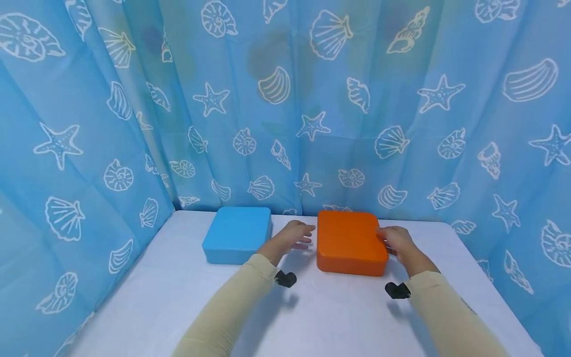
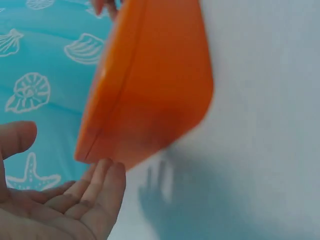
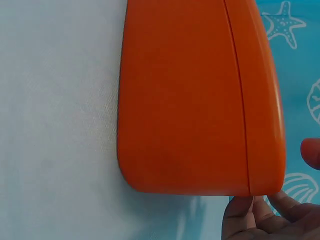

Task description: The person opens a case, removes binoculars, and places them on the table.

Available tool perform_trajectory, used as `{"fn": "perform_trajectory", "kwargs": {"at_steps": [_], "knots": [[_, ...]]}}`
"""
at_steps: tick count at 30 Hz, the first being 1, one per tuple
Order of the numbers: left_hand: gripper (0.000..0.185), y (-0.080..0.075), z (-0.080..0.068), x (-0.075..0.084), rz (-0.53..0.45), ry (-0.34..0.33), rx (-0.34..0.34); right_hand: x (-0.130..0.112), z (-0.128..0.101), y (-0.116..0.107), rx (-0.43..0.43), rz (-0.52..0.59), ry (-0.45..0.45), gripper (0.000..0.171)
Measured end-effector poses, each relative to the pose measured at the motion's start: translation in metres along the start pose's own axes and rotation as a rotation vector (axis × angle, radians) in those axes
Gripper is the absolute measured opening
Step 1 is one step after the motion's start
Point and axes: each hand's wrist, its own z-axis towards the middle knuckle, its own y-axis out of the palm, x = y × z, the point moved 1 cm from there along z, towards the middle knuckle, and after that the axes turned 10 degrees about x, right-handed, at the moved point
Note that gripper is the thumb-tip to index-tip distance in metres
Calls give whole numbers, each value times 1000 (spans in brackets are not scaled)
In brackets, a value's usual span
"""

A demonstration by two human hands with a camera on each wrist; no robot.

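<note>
An orange box [image 1: 350,242] with rounded corners and a closed lid lies flat on the white table [image 1: 321,317]. My left hand [image 1: 295,236] hovers open just off its left side, fingers straight and palm toward the box, a small gap between them. In the left wrist view the open palm [image 2: 70,202] is close to the orange box [image 2: 150,85]. My right hand [image 1: 394,240] is at the box's right side, fingertips against its edge. In the right wrist view its fingers [image 3: 260,217] sit by the rim of the orange box [image 3: 195,100], thumb held apart.
A blue box [image 1: 237,234] of the same shape lies to the left of the orange one, near the back of the table. A blue curtain [image 1: 285,99] printed with shells and starfish closes off the back and both sides.
</note>
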Motion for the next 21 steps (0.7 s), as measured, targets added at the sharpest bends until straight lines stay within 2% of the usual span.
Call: {"fn": "perform_trajectory", "kwargs": {"at_steps": [4, 8, 15, 21], "knots": [[54, 10, 3, 4, -134, -92, -21, 1, -2, -5, 8, 11, 34, 69], [58, 14, 4, 11, -231, -154, -29, -9, -2, -10, 6, 48, 52, 70], [58, 10, 5, 13, -304, -178, -40, -17, -1, -12, -5, 170, 142, 64], [68, 5, 0, 16, -405, -209, -53, -13, -4, -18, -21, 254, 202, 68]]}}
